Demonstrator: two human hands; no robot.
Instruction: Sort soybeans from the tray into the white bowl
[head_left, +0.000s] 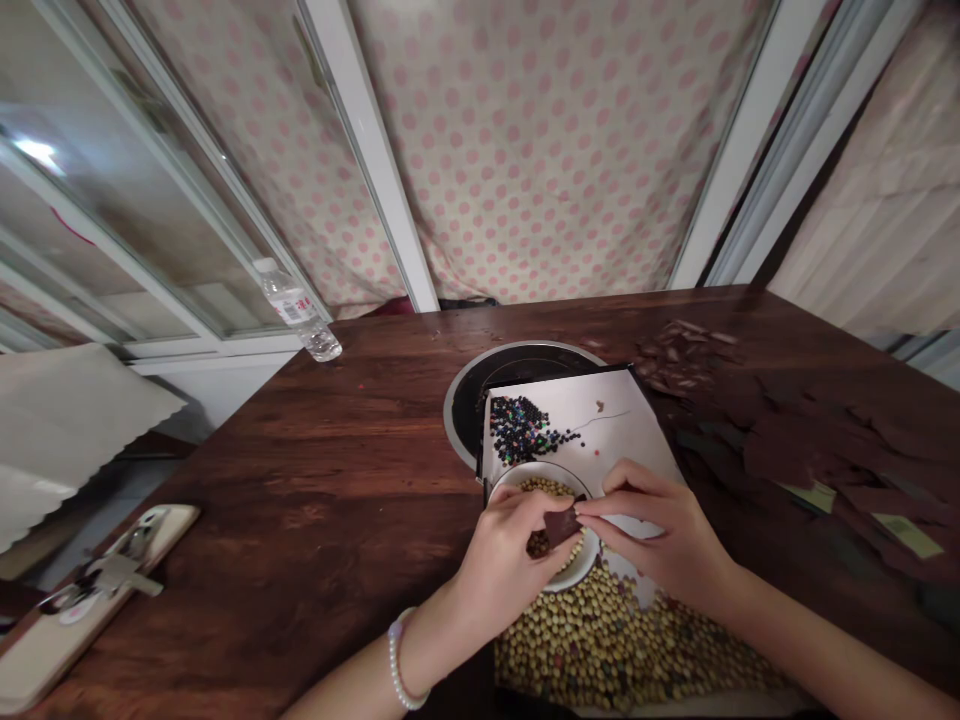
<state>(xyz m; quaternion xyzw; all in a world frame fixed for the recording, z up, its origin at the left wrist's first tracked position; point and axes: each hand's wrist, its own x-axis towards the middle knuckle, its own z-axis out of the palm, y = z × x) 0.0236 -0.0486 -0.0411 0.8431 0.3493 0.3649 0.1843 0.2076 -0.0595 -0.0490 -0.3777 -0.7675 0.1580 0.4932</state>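
Over the white bowl [587, 565], the left hand [495, 550] is holding a small dark brown piece [556, 528] between thumb and fingers, in a narrow pinch. From the left hand, the piece is lying to the right, directly at the fingertips, and its free edge is facing the right hand [675, 525]. The right hand is coming from the other side, with its fingertips closing narrowly and meeting at this edge; whether they are pinching a tiny bead, one cannot tell. Both hands are being equally near to the piece, and its long axis is not showing clearly, because the fingers are covering part of it. The bowl is standing on the white-lined tray [649, 425], between dark beads [517, 430] at the far left and many pale beads [600, 640] nearer to the person. More brown scraps [682, 355] are lying on the desk [322, 500], beyond the tray, to the right.
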